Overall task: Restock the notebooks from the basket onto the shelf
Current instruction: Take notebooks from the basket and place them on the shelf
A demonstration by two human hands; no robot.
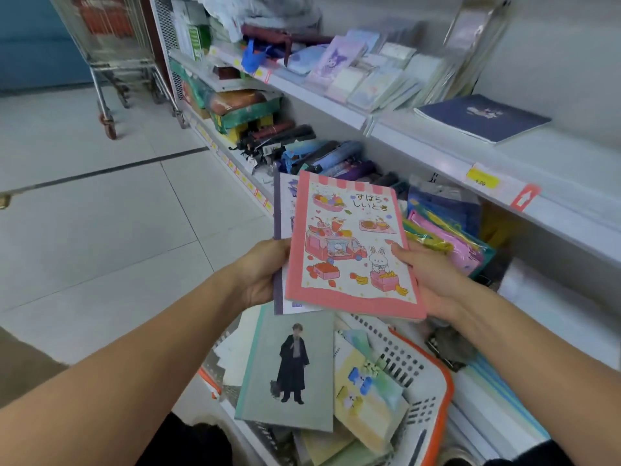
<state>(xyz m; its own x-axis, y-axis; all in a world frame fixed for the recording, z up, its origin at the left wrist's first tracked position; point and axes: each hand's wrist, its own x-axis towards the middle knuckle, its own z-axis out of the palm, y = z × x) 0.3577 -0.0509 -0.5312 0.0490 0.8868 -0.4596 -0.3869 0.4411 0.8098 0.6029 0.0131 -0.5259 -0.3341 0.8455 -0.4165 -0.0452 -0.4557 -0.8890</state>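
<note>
From the head view, the left hand [260, 272] and right hand [428, 277] have fingers curled round the side edges of a pink notebook [353, 245], stacked on another, above the basket [433, 375]. They look light, thin and bendy, with slick covers; gripping both long edges seems safest.

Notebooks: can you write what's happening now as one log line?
step: restocking | left hand: holds purple-edged notebook | right hand: holds pink notebook | basket: more notebooks inside | shelf: not reached

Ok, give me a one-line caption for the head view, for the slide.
Both hands, left hand and right hand, hold a pink-bordered notebook above the basket, beside the shelf.
</note>
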